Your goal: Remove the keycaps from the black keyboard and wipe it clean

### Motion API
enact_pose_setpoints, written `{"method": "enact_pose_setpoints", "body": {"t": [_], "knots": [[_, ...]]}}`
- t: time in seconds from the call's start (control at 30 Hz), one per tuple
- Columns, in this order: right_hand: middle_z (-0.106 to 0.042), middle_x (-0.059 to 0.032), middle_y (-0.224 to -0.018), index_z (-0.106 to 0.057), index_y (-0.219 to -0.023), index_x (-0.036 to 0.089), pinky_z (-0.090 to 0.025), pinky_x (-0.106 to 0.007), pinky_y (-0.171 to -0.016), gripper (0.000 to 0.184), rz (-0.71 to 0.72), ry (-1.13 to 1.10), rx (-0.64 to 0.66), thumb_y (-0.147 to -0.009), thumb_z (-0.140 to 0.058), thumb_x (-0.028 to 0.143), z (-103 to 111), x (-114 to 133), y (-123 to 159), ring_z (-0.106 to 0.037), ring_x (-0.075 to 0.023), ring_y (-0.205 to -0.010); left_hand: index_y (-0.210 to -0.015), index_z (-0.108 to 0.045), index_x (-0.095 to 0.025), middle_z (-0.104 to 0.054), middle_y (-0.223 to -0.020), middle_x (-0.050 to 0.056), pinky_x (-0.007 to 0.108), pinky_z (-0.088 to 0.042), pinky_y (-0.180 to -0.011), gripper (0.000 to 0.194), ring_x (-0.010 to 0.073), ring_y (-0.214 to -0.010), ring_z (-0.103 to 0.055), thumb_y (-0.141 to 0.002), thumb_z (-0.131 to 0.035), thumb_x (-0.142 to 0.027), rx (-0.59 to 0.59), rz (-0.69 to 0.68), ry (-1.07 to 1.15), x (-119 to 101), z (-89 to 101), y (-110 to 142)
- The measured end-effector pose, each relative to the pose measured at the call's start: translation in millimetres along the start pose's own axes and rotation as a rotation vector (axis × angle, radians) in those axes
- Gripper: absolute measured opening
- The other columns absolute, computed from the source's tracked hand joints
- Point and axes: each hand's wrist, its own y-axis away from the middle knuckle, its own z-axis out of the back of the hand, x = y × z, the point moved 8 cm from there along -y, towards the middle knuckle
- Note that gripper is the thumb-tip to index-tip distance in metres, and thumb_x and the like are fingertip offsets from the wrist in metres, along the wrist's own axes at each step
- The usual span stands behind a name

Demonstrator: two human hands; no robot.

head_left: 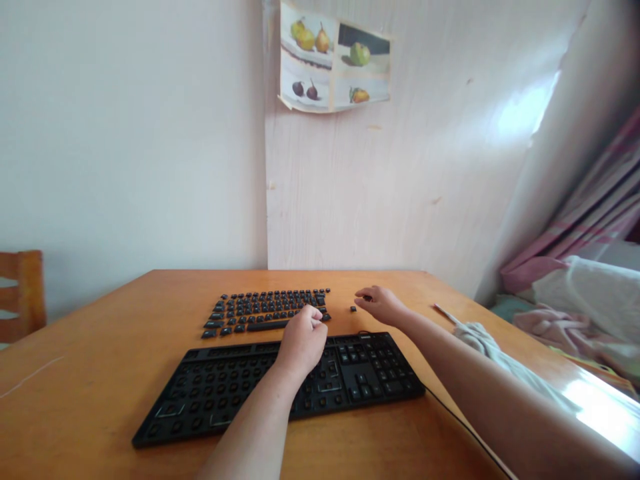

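A black keyboard [240, 393] lies on the wooden table [100, 373], most of its keycaps off. Beyond it, several loose black keycaps [260, 308] are laid out in rows. My left hand [303, 339] hovers above the keyboard's far edge with fingers curled in a pinch; what it holds is too small to make out. My right hand [381, 303] rests on the table to the right of the rows, fingertips pinched on a small black keycap [365, 298]. One more loose keycap [353, 309] lies just left of that hand.
The keyboard's cable [465, 430] runs off to the right front. A crumpled grey cloth [480, 340] and a thin stick [443, 311] lie near the table's right edge. A wooden chair [23, 290] stands at the left. Bedding is piled at the right.
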Motion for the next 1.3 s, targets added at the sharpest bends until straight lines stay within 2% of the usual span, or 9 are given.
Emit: {"method": "enact_pose_setpoints", "body": {"t": [0.07, 0.13, 0.23, 0.3, 0.37, 0.53, 0.93, 1.17, 1.3], "knots": [[-0.072, -0.0065, -0.096, -0.073, -0.098, 0.021, -0.045, -0.03, -0.082, 0.031, 0.023, -0.055, -0.038, -0.088, -0.048, 0.035, 14.6, 13.3, 8.3, -0.062, -0.0212, -0.094, -0.086, -0.059, -0.019, -0.067, -0.074, 0.002, 0.026, -0.043, -0.068, 0.016, 0.0164, -0.073, -0.061, -0.076, -0.049, -0.013, 0.002, -0.009, -0.007, -0.6, -0.2, 0.1], [-0.072, -0.0061, -0.092, -0.073, -0.087, 0.019, -0.045, -0.03, -0.083, 0.027, 0.057, -0.27, -0.119, -0.085, -0.05, 0.032, 33.6, 29.8, 20.3, -0.062, -0.0206, -0.093, -0.087, -0.059, -0.019, -0.067, -0.076, 0.003, 0.027, -0.043, -0.069, 0.015, 0.0165, -0.074, -0.061, -0.076, -0.05, -0.014, -0.001, -0.022, -0.015, -0.8, -0.3, 0.1], [-0.068, -0.0036, -0.077, -0.07, -0.082, 0.017, -0.045, -0.025, -0.066, 0.022, 0.001, -0.507, -0.029, -0.081, -0.052, 0.028, 40.0, 48.7, 39.4, -0.059, -0.0155, -0.073, -0.088, -0.06, -0.019, -0.068, -0.084, 0.004, 0.027, -0.043, -0.071, 0.015, 0.017, -0.078, -0.062, -0.077, -0.051, -0.015, -0.007, -0.033, -0.016, 0.2, -0.8, -0.2], [-0.059, 0.0011, -0.064, -0.066, -0.082, 0.017, -0.039, -0.022, -0.055, 0.015, -0.047, -0.593, 0.042, -0.078, -0.054, 0.026, 37.1, 56.8, 51.2, -0.051, -0.0113, -0.059, -0.087, -0.06, -0.019, -0.068, -0.083, 0.004, 0.027, -0.042, -0.07, 0.014, 0.0169, -0.077, -0.061, -0.077, -0.051, -0.016, -0.004, -0.029, -0.011, 1.4, -1.7, -0.3], [-0.053, 0.0042, -0.059, -0.061, -0.077, 0.017, -0.034, -0.021, -0.05, 0.009, -0.039, -0.631, 0.098, -0.076, -0.058, 0.026, 31.9, 63.4, 60.0, -0.044, -0.0087, -0.053, -0.086, -0.06, -0.02, -0.067, -0.079, 0.003, 0.026, -0.041, -0.067, 0.014, 0.0162, -0.074, -0.061, -0.076, -0.051, -0.015, 0.001, -0.024, -0.001, 2.3, -2.5, -0.3], [-0.051, 0.0047, -0.059, -0.059, -0.074, 0.017, -0.031, -0.021, -0.05, 0.013, 0.037, -0.583, 0.185, -0.073, -0.064, 0.029, 15.2, 69.4, 69.0, -0.044, -0.0085, -0.055, -0.086, -0.059, -0.02, -0.066, -0.075, 0.001, 0.025, -0.04, -0.065, 0.014, 0.0154, -0.071, -0.059, -0.075, -0.051, -0.016, 0.0, -0.025, 0.01, 1.7, -2.4, 0.1], [-0.051, 0.005, -0.058, -0.058, -0.071, 0.017, -0.032, -0.021, -0.051, 0.006, 0.082, -0.44, 0.156, -0.074, -0.059, 0.023, 1.7, 79.0, 74.1, -0.044, -0.0088, -0.055, -0.087, -0.061, -0.019, -0.068, -0.081, 0.005, 0.025, -0.041, -0.067, 0.016, 0.0161, -0.074, -0.061, -0.075, -0.051, -0.015, -0.004, -0.028, -0.016, 1.9, -2.9, -0.7], [-0.051, 0.0049, -0.057, -0.057, -0.071, 0.018, -0.032, -0.021, -0.05, 0.004, 0.028, -0.422, 0.137, -0.073, -0.057, 0.022, -5.0, 79.5, 75.7, -0.044, -0.0092, -0.053, -0.084, -0.06, -0.02, -0.066, -0.075, 0.002, 0.025, -0.041, -0.066, 0.016, 0.0156, -0.071, -0.059, -0.073, -0.05, -0.013, -0.009, -0.041, -0.02, -1.2, -2.6, 0.9], [-0.051, 0.004, -0.057, -0.057, -0.071, 0.017, -0.031, -0.021, -0.051, 0.011, -0.013, -0.409, 0.099, -0.075, -0.058, 0.028, -9.5, 76.2, 74.9, -0.044, -0.0095, -0.054, -0.084, -0.06, -0.02, -0.066, -0.074, 0.002, 0.024, -0.04, -0.065, 0.016, 0.0152, -0.07, -0.059, -0.074, -0.05, -0.013, -0.008, -0.05, -0.018, -0.7, -4.3, 1.0]]}}
